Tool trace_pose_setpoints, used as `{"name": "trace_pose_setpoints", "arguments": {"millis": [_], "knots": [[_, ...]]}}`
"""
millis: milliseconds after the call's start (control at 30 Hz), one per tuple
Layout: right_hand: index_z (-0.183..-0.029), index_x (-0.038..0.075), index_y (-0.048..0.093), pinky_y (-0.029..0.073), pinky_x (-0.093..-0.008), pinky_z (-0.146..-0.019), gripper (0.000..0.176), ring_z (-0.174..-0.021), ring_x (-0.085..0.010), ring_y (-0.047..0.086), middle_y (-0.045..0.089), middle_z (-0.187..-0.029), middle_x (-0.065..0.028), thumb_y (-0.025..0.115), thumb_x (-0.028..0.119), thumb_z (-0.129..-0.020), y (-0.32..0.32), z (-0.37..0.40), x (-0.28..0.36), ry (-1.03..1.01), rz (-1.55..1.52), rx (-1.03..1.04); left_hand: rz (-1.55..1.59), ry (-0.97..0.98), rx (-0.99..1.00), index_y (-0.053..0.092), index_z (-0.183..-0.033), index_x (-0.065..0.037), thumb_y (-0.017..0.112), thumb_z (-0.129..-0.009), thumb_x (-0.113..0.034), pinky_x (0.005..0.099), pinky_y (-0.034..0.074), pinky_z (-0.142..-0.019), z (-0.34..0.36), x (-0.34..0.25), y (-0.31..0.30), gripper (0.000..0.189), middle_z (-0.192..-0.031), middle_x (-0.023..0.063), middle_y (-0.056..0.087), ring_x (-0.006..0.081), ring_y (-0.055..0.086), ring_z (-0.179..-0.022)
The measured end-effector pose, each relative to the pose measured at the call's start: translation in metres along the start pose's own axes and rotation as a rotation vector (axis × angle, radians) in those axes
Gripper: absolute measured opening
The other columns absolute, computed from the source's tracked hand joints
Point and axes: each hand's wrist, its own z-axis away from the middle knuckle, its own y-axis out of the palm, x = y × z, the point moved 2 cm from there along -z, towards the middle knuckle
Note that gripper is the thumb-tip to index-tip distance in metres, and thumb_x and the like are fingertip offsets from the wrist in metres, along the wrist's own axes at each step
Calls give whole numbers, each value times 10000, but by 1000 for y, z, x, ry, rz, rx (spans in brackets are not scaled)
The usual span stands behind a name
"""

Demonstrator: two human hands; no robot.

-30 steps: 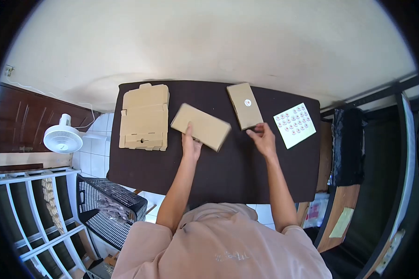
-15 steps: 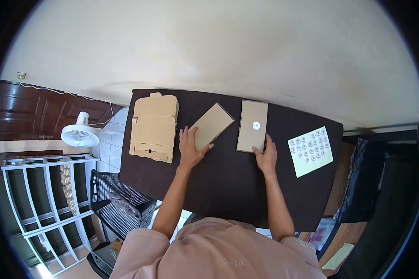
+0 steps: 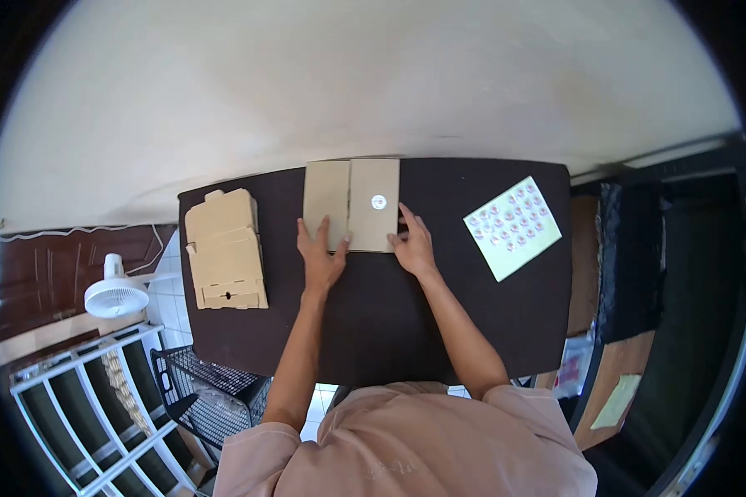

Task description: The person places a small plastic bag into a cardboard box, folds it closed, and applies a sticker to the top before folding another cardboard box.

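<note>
Two closed brown cardboard boxes lie side by side near the far edge of the table. The left-hand box [image 3: 326, 192] is plain on top; the right-hand box [image 3: 373, 178] carries a round white sticker [image 3: 379, 202]. My left hand [image 3: 322, 258] spans the near end of the plain box, its fingers at the left and on top and its thumb by the near right corner. Against the near right corner of the stickered box, my right hand [image 3: 414, 246] rests with fingers apart. Only a thin seam separates the boxes.
Flattened cardboard [image 3: 224, 248] lies at the left of the dark tabletop [image 3: 373, 323]. To the right is a pale sheet [image 3: 512, 229] of round stickers. A black mesh basket [image 3: 215, 406] stands beyond the table's left front, and the wall [image 3: 373, 83] borders its far edge.
The plain box has turned from slanted to straight and now lies alongside the stickered box. The stickered box has shifted left, with my right hand at its side. The camera view has turned somewhat.
</note>
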Motion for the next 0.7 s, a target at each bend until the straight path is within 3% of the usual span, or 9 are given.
{"name": "trace_pose_setpoints", "arguments": {"millis": [33, 133, 200, 267, 300, 400, 467, 567, 700], "knots": [[-1335, 41, 518, 540, -334, -778, 569, -816, -231, 685, 589, -1172, -171, 708, 45, -798, -4, 1, 2, -15, -92, -82, 36, 16, -14, 448, -1409, -59, 746, -837, -291, 511, 270, -1120, 3, 1, -3, 686, -1485, 397, 151, 501, 221, -1389], [-1189, 18, 625, 550, -311, -725, 396, -798, -171, 689, 674, -1006, -117, 726, 59, -809, -40, 9, 3, -33, -57, -143, 162, -61, -26, 457, -1396, -96, 728, -853, -295, 493, 285, -1123, 17, -5, -14, 639, -1526, 317, 145, 461, 253, -1397], [-961, 15, 703, 538, -312, -666, 154, -691, -198, 685, 703, -775, -111, 709, 80, -822, -74, 19, -12, 16, -53, -324, 113, -48, -42, 450, -1397, -119, 718, -867, -291, 478, 344, -1091, 31, -6, -17, 618, -1529, 265, 161, 432, 284, -1389], [-841, 8, 710, 522, -325, -655, 105, -687, -204, 685, 705, -735, -128, 692, 111, -848, -118, 29, -40, -9, 15, -549, 286, -220, -23, 445, -1404, -124, 720, -867, -238, 454, 383, -1064, 46, -5, -21, 613, -1524, 225, 157, 407, 279, -1385], [-839, 15, 714, 520, -339, -653, 136, -684, -223, 689, 703, -732, -137, 716, 151, -834, -143, 36, -51, 67, 103, -628, 261, -184, -79, 484, -1362, -112, 700, -884, -209, 417, 441, -989, 56, -5, -22, 534, -1464, 193, 265, 359, 352, -1339], [-850, 8, 716, 535, -396, -696, 235, -756, -314, 694, 708, -802, -155, 782, 221, -774, -190, 55, -73, 268, 374, -803, 314, -181, -66, 521, -1316, -98, 692, -891, -198, 392, 460, -934, 85, -5, -19, 469, -1406, 179, 347, 327, 412, -1283], [-901, -11, 706, 534, -419, -754, 275, -836, -334, 686, 700, -887, -177, 797, 200, -751, -197, 58, -85, 375, 422, -697, 321, -192, -89, 548, -1269, -85, 685, -895, -188, 377, 467, -904, 102, -11, -13, 411, -1349, 164, 408, 306, 448, -1240], [-925, -33, 686, 526, -437, -791, 297, -888, -355, 671, 684, -939, -195, 799, 175, -745, -184, 58, -91, 309, 550, -734, 344, -164, -13, 563, -1238, -76, 681, -893, -170, 378, 473, -901, 119, -18, -6, 377, -1316, 161, 431, 303, 453, -1230], [-906, 41, 696, 522, -457, -800, 154, -907, -353, 667, 691, -952, -160, 703, 165, -814, -185, 50, -102, 442, 518, -701, 369, -145, -11, 569, -1226, -68, 685, -882, -159, 399, 454, -941, 127, -32, -6, 375, -1289, 171, 449, 321, 458, -1210]]}}
